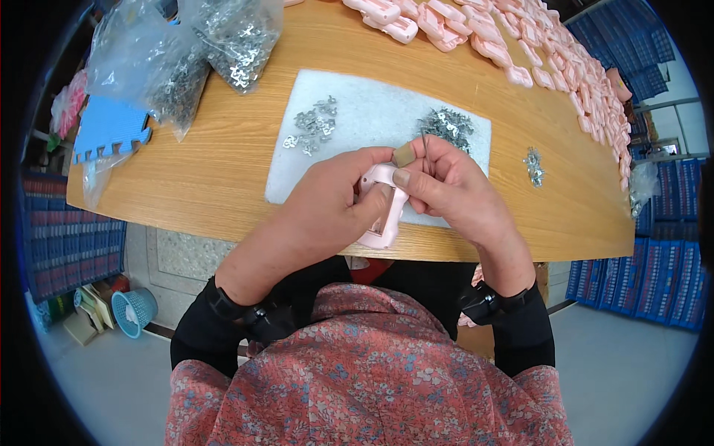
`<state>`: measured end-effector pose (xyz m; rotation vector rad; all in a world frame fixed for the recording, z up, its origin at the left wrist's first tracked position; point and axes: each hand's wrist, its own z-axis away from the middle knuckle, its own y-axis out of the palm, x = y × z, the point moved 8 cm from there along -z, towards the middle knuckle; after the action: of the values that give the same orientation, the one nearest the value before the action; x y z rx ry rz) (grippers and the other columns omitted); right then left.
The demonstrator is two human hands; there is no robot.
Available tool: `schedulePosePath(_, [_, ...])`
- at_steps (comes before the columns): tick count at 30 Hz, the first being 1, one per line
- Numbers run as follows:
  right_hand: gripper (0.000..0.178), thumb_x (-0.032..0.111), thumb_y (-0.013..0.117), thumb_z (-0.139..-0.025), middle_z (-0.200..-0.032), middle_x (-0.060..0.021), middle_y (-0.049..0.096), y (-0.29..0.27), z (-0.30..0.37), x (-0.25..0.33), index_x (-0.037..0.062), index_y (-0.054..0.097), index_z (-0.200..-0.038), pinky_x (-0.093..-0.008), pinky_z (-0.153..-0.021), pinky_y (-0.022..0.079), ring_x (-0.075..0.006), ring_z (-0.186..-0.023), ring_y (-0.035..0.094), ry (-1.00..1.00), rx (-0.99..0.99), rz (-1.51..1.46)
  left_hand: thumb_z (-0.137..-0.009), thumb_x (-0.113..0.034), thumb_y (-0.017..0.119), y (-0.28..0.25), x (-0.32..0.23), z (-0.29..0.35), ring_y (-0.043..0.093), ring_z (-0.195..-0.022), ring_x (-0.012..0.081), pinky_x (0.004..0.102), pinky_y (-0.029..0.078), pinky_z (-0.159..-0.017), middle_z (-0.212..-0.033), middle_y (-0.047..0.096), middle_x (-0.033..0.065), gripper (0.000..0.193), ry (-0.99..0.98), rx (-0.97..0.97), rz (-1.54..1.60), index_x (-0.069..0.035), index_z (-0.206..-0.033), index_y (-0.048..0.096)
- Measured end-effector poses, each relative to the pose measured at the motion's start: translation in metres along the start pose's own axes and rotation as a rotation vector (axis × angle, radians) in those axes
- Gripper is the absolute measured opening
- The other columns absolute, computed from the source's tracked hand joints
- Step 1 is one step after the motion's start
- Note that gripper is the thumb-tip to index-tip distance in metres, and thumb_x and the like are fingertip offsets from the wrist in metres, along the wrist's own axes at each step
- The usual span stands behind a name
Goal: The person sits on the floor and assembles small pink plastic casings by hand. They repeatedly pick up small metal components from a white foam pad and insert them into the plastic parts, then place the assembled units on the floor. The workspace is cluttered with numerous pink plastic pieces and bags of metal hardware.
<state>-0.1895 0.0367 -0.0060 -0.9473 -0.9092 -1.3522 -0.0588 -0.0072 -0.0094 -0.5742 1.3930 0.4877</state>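
My left hand (327, 195) grips a pale pink plastic housing (381, 174) with a rectangular recess in its lower half. The left thumb lies over that recess and the index finger reaches along the top. My right hand (462, 192) is closed at the housing's upper right edge, its thumb touching the plastic. At its fingertips is a small tan piece (404, 154); whether it is pinched or wrapped round a finger I cannot tell. A thin dark strip (426, 147) shows between the right fingers. Both hands are over the near edge of a white foam mat (364, 100).
On the mat are a loose pile of metal clips (315, 125) and a denser heap of metal pieces (446, 128). Another small metal pile (535, 166) lies right. Pink housings (487, 33) crowd the far right; clear bags of metal parts (234, 44) stand far left by a blue foam tile (111, 126).
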Motion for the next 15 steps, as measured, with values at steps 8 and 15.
schedulePosePath(8, [0.019,0.012,0.061,-0.097,-0.079,0.0043,0.054,0.001,0.015,0.016,0.0013,0.058,-0.113,-0.0194,-0.062,0.041,-0.0031,-0.067,0.049,-0.104,-0.048,-0.110,-0.100,-0.022,0.044,0.007,0.019,-0.005,0.053,-0.071,0.0098,0.0250,0.042,-0.058,-0.090,0.059,0.0032,0.028,-0.118,0.077,0.200,-0.005,-0.118,0.057])
schedulePosePath(15, [0.025,0.014,0.070,-0.091,-0.076,0.0071,0.052,0.000,0.017,0.019,-0.0003,0.066,-0.111,-0.0179,-0.063,0.039,-0.0017,-0.068,0.044,-0.257,-0.113,0.130,-0.101,-0.029,0.043,0.033,0.027,0.004,0.043,-0.065,0.0101,0.0226,0.034,-0.053,-0.088,0.051,0.0041,0.030,-0.374,0.291,1.107,-0.008,-0.120,0.053])
